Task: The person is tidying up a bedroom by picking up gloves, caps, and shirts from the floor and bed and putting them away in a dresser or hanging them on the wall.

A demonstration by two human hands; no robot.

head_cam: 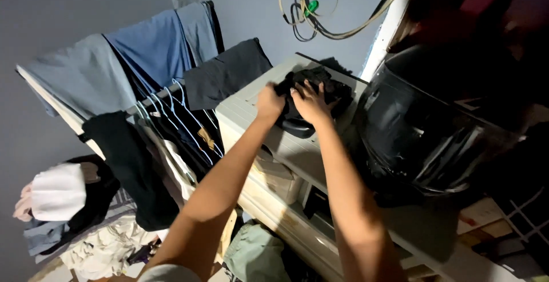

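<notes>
Now, left hand (270,102), right hand (309,103) gripping dark garment (323,85)

Home laundry corner: clothes rack (143,105) w/ hung garments, washing machine (251,108), clothes pile (97,248) on floor.

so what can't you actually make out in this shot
- Head view: what kind of garment the dark cloth is; it is bunched up and in dim light.
- Left hand fingers: curled into the cloth.
- Black helmet: its right side merges into shadow.
- Items under the white cabinet top: hidden behind both forearms.
</notes>
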